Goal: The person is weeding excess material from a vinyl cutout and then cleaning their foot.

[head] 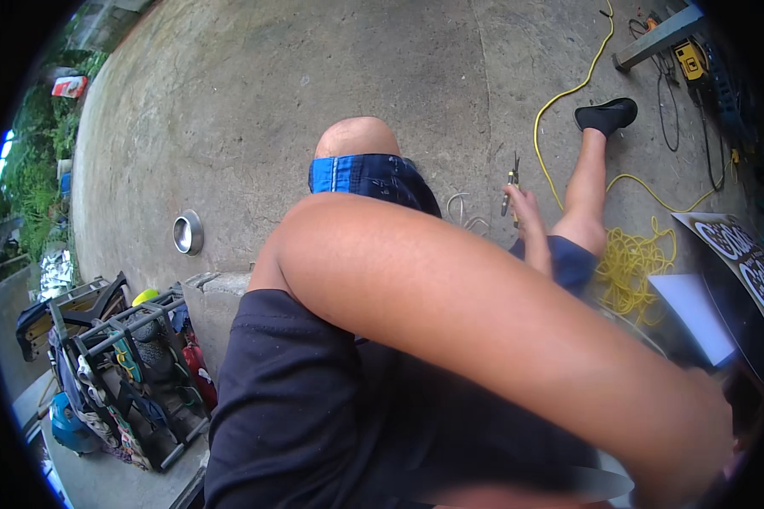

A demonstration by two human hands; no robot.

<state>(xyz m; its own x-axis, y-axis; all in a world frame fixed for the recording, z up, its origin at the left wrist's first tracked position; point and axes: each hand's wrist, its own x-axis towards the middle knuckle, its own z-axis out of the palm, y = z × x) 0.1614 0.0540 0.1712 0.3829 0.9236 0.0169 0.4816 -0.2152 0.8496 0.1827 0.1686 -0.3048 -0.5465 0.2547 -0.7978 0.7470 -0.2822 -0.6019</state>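
Note:
My left arm stretches across the view from the black sleeve, its elbow bent. My left hand (707, 413) is blurred at the lower right rim, and I cannot tell what its fingers do. Beyond the forearm, my right hand (527, 207) grips long-nose pliers (513, 179) with black and yellow handles, jaws pointing away from me. A thin pale cable (463, 213) lies on the concrete beside that hand. One bent knee (358, 137) shows past the elbow in blue shorts. The other leg reaches out to the right, ending in a black shoe (605, 116).
A yellow cord (538, 121) snakes over the floor, with a tangled yellow heap (636, 273) at right. Near it lie a white sheet (694, 312) and a printed panel (732, 245). A yellow power device (691, 60), a metal bowl (191, 232) and a loaded footwear rack (134, 337) stand around.

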